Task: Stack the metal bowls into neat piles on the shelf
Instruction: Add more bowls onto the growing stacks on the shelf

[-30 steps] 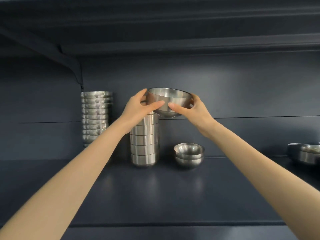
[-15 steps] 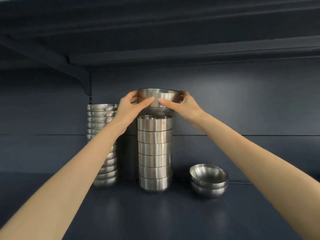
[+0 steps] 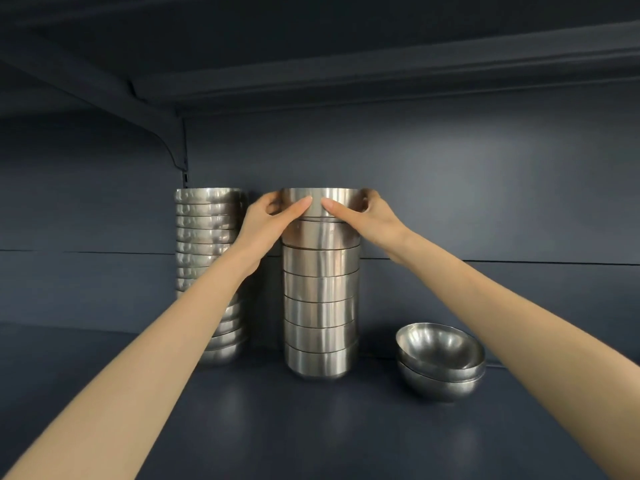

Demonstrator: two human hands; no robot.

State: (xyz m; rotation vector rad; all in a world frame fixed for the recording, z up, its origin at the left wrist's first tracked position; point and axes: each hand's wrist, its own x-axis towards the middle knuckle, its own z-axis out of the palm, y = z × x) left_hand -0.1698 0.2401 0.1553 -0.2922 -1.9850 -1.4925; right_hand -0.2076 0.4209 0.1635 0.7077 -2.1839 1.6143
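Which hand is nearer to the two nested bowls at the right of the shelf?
The right hand. It grips the right side of the top bowl of the middle stack, above and left of the two nested bowls. The left hand grips that bowl's left side, farther away.

readable text: none | middle pile (image 3: 320,289): tiny mark on one bowl (image 3: 311,235), too small to read

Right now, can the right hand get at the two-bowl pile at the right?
Probably yes. The two-bowl pile sits open on the shelf, below and right of the right hand, apart from the middle stack, nothing between. But that hand grips the top bowl, so it must let go first.
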